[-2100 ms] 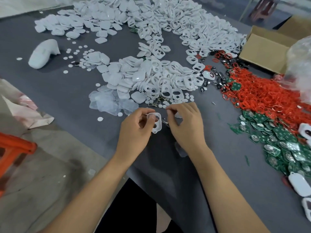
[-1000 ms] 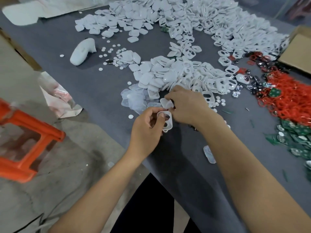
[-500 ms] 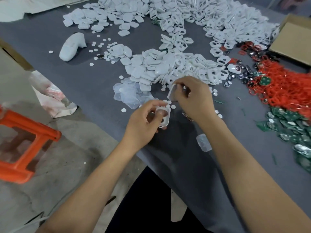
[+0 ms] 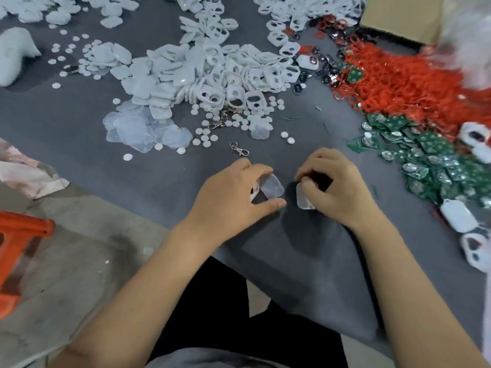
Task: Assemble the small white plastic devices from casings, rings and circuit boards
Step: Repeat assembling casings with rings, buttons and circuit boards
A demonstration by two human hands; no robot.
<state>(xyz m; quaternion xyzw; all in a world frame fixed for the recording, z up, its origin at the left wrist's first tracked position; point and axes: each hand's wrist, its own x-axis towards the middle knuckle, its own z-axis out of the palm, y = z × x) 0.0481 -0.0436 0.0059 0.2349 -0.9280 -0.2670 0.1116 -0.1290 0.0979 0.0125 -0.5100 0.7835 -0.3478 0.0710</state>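
1. across the grey tabletop (image 4: pixel 164 171) lie heaps of white casings (image 4: pixel 202 73), red rings (image 4: pixel 403 81) and green circuit boards (image 4: pixel 430 155).
2. near the front edge, the left hand (image 4: pixel 233 197) pinches a clear cover piece (image 4: pixel 271 186) between thumb and fingers.
3. just beside it, the right hand (image 4: pixel 334 187) curls round a small white casing part (image 4: pixel 303 199).
4. beyond both hands lies a metal clasp (image 4: pixel 239 148).

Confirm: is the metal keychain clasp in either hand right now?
No, the keychain clasp lies loose on the grey table, apart from the left hand and right hand.
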